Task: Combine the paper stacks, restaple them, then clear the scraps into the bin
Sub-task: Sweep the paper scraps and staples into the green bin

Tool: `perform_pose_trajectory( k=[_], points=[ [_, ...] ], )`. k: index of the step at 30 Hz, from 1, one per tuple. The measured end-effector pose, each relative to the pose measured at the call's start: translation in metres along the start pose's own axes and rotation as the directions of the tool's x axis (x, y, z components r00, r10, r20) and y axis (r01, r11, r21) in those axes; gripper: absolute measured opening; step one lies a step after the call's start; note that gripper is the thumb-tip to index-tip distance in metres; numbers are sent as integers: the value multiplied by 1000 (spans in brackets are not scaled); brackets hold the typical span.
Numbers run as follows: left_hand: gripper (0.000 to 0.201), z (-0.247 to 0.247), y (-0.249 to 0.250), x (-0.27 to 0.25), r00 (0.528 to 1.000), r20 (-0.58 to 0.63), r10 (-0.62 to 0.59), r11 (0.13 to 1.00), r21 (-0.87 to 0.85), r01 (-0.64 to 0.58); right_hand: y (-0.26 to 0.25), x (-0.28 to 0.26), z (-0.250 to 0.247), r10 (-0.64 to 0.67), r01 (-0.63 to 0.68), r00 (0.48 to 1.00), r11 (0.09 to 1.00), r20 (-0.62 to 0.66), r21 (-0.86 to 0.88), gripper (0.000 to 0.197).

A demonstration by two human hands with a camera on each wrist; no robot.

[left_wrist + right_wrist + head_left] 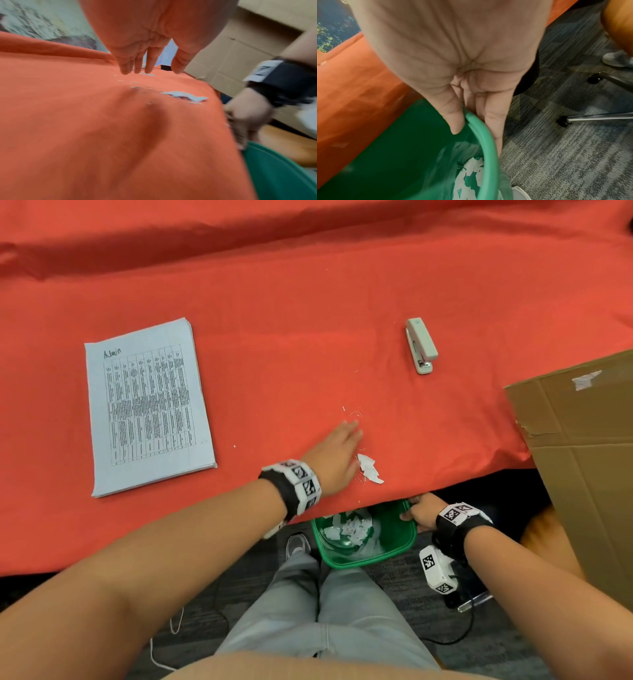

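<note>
A paper stack (149,407) with a printed table lies on the red tablecloth (291,337) at the left. My left hand (337,451) rests flat on the cloth with straight fingers (135,65), just left of a torn white scrap (370,469) and small bits (137,88). A green bin (394,546) holding several white scraps (471,180) sits just below the table's front edge. My right hand (419,513) grips the bin's rim (481,132), thumb inside and fingers outside. A grey stapler (420,345) lies at the back right.
A brown cardboard box (582,446) stands at the table's right end. Below the table are my grey-trousered legs (329,611), grey carpet (573,148) and chair legs with castors (565,120).
</note>
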State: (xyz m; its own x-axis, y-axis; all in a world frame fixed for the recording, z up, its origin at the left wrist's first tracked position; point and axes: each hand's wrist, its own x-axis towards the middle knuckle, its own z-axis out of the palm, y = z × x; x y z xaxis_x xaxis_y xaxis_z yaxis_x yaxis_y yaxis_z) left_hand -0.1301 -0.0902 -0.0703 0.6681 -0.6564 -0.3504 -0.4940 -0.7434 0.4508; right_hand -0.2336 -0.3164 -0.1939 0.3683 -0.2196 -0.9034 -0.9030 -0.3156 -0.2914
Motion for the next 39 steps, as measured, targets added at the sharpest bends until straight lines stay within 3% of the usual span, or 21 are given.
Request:
perform_pose_trajectory(
  k=[3,6,13,18,22,25,28,31,33,35,39],
  points=[
    [72,-14,-15,32,993,49,-107,994,18,106,5,8,0,6,-6,1000,1000,3,-4,53],
    [76,-16,-22,44,988,97,-117,992,51,112,11,18,-1,11,-10,1000,999,9,-30,54],
    [81,24,-3,-7,967,236,97,980,148,-134,35,55,-6,2,1,999,999,41,-53,67],
    [81,54,9,-46,913,352,205,946,166,-277,27,44,-6,-7,11,999,996,47,-84,66],
    [63,49,20,-52,850,441,287,922,112,-370,15,26,-5,3,0,999,995,35,-103,57],
    [49,21,27,-33,909,261,324,936,54,-349,11,24,-5,-4,6,1000,994,16,-107,53],
    [50,-12,19,7,976,97,194,981,9,-195,10,25,-5,1,-1,1000,998,-1,-70,48],
    [61,-28,-2,45,996,88,8,999,36,-11,12,25,-6,7,-8,1000,998,-7,-55,48],
    [66,-27,-12,56,992,117,-56,997,56,50,13,26,-6,18,-18,1000,999,1,-34,48],
    [69,-17,-12,51,986,163,-29,997,70,18,15,26,-6,16,-16,1000,1000,6,-23,49],
    [69,12,3,11,949,269,164,977,88,-194,17,25,-6,4,-4,1000,1000,25,-9,51]
  ],
)
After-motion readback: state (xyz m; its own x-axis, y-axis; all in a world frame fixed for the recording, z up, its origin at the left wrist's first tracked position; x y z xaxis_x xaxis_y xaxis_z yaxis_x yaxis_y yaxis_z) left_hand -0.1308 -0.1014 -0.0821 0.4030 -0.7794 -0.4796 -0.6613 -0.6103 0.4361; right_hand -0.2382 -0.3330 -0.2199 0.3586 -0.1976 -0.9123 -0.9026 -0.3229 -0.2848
